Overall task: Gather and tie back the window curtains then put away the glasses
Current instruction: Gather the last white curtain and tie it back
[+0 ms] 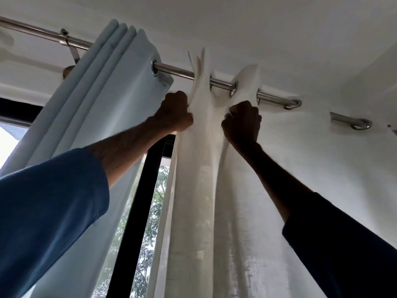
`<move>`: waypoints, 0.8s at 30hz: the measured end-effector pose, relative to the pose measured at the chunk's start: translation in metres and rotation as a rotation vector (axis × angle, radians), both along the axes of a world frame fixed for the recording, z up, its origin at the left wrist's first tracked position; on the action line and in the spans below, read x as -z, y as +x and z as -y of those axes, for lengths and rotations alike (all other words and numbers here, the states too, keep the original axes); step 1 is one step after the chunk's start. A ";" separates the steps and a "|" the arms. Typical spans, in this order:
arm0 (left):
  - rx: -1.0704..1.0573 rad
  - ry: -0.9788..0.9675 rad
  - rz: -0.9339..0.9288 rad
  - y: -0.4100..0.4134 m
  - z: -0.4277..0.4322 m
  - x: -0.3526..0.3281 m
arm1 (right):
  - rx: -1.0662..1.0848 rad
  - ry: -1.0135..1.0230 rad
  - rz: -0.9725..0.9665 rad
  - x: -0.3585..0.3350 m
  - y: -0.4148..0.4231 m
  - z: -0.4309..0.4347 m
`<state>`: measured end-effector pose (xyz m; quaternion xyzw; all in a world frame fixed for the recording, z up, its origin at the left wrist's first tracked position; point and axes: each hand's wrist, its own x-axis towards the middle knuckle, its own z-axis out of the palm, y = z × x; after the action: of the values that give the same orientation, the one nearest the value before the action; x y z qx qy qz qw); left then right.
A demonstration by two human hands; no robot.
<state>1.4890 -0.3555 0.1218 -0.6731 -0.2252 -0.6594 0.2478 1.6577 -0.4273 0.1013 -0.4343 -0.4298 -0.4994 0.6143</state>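
**Up at the curtain rod, two hands bunch a white curtain**

Above both hands stretches a white ceiling (268, 26). To the left of the left hand, a pale blue curtain (103, 108) hangs pushed into tight pleats. Behind and below it, a dark window frame (137, 211) shows daylight and green leaves outside. Between the hands, and falling well below them, hangs the white sheer curtain (193, 201), the thing being worked on. To the right of the right hand its top looks spread flat along the rod, with two metal eyelets (293, 104) showing.

A steel curtain rod (174, 70) runs just above the knuckles, sloping down to the right. Its bracket (68, 45) sits far to the left of the left hand.

The left hand (175, 114) is a closed fist gripping the white curtain's left folds just under the rod. The right hand (241, 123) is near it, with a bunch of folds between them. It is curled tight and pinches the cloth. Both arms reach upward in blue sleeves (53, 201).

Judging by this, the gathering step is under way and tying has not begun. The next move probably calls for sliding the spread eyelets along the rod toward the hands, then bundling the cloth lower down for a tie. No tie-back shows. The glasses are not in view.
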 end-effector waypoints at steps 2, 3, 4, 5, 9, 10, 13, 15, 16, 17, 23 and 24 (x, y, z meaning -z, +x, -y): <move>0.005 0.006 -0.021 0.001 -0.002 0.000 | -0.010 -0.030 0.027 0.000 -0.011 -0.006; 0.007 0.002 -0.033 0.003 -0.002 0.001 | -0.020 -0.049 0.054 0.000 -0.016 -0.009; -0.005 -0.001 -0.049 0.006 -0.001 0.000 | -0.026 -0.061 0.093 0.001 -0.022 -0.011; -0.024 0.002 -0.069 0.010 0.001 0.000 | -0.026 -0.077 0.127 0.002 -0.027 -0.013; -0.075 0.013 -0.086 0.025 0.008 0.001 | 0.000 -0.114 0.184 0.002 -0.036 -0.014; -0.081 0.014 -0.091 0.027 0.009 0.001 | -0.017 -0.127 0.168 0.002 -0.036 -0.013; -0.065 0.011 -0.095 0.032 0.011 0.003 | -0.072 -0.157 0.167 0.008 -0.030 -0.006; -0.018 -0.002 -0.080 0.034 0.011 0.005 | -0.135 -0.152 0.135 0.014 -0.024 -0.003; -0.003 -0.005 -0.075 0.035 0.013 0.005 | -0.160 -0.138 0.114 0.015 -0.021 -0.003; 0.012 -0.009 -0.068 0.035 0.015 0.007 | -0.165 -0.119 0.102 0.017 -0.017 -0.003; 0.222 -0.082 0.008 0.043 0.032 0.019 | -0.104 -0.062 0.171 0.032 -0.010 -0.002; 0.304 -0.126 0.033 0.046 0.035 0.019 | -0.068 -0.058 0.200 0.036 -0.009 0.000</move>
<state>1.5351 -0.3901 0.1026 -0.7029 -0.1659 -0.6846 0.0988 1.6484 -0.4274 0.0655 -0.3852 -0.5177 -0.5065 0.5719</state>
